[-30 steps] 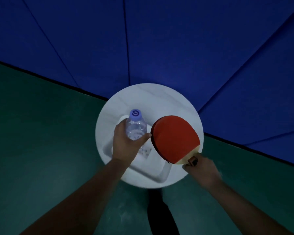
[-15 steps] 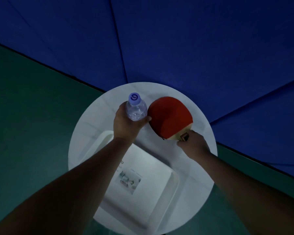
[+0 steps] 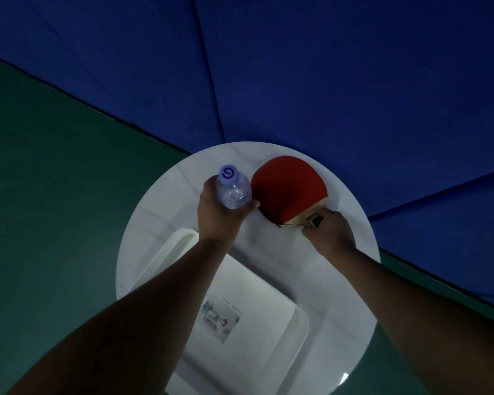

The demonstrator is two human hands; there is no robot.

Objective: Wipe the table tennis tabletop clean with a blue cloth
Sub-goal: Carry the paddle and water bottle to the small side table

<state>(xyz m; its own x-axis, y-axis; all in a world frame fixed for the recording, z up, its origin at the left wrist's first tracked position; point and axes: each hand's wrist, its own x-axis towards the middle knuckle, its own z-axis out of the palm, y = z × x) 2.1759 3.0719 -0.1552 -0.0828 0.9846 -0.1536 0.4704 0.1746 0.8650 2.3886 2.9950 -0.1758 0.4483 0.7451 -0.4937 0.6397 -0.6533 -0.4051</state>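
A white tray (image 3: 297, 329) holding a printed sheet (image 3: 221, 320) sits near the round table's (image 3: 160, 223) front edge. At the far edge, the left hand (image 3: 221, 215) grips a water bottle (image 3: 233, 186) and the right hand (image 3: 330, 232) grips a red paddle (image 3: 288, 189) by its handle, over green floor (image 3: 54, 181) and blue panels (image 3: 325, 81).

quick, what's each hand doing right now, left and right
Left hand: closed around the water bottle, upright over the round white table.
Right hand: closed on the handle of the red paddle.

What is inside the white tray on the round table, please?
Inside the white tray lies a printed sheet with a small picture; its text is too small to read. The left forearm covers part of the tray, so anything under it cannot be seen.
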